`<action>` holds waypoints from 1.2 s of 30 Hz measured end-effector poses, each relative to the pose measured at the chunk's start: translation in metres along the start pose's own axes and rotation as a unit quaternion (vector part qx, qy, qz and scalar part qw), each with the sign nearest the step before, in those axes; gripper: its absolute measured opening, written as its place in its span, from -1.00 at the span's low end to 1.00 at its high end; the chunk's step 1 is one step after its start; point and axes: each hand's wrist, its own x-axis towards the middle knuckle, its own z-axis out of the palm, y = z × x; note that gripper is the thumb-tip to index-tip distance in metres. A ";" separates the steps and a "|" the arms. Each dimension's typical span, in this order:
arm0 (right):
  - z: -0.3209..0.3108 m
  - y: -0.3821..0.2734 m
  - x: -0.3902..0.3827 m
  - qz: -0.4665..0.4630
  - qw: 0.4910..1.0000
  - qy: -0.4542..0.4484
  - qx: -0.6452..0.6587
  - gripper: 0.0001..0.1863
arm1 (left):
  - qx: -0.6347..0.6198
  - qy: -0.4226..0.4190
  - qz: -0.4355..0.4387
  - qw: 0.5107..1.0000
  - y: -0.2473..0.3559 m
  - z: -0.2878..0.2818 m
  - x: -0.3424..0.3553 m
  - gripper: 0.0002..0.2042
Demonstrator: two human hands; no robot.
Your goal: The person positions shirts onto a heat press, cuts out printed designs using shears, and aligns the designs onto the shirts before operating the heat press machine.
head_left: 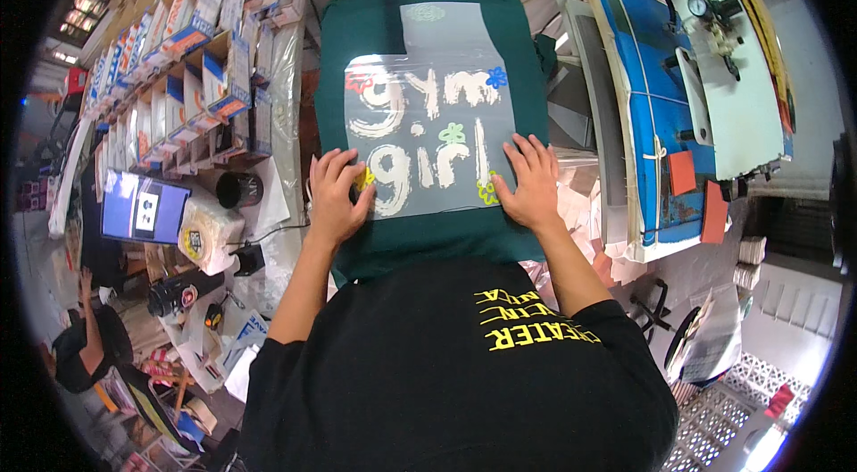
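A dark green T-shirt [428, 242] lies spread flat in front of me. On top of it rests a clear transfer film [420, 129] with white brush lettering and small red, blue, green and yellow flowers. A separate small piece of film [444, 25] covers the fabric near the far end. My left hand [339, 195] presses on the film's lower left edge, by a yellow flower, fingers spread. At the lower right edge my right hand [533, 182] lies flat with fingers apart, its thumb close to a yellow-green flower. Neither hand grasps anything.
To the right stands a heat press [732, 43] with a gauge, beside a blue panel [638, 88] tied with string. Shelves of boxes [183, 70] fill the left, above a monitor [143, 207], a dark mug [239, 190] and a tape roll [198, 240]. Another person's arm [90, 325] shows at far left.
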 end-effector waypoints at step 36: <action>0.019 0.133 0.137 0.373 0.645 0.033 0.666 -0.04 | -0.589 -0.026 -0.290 0.754 -0.134 -0.013 0.094 -0.37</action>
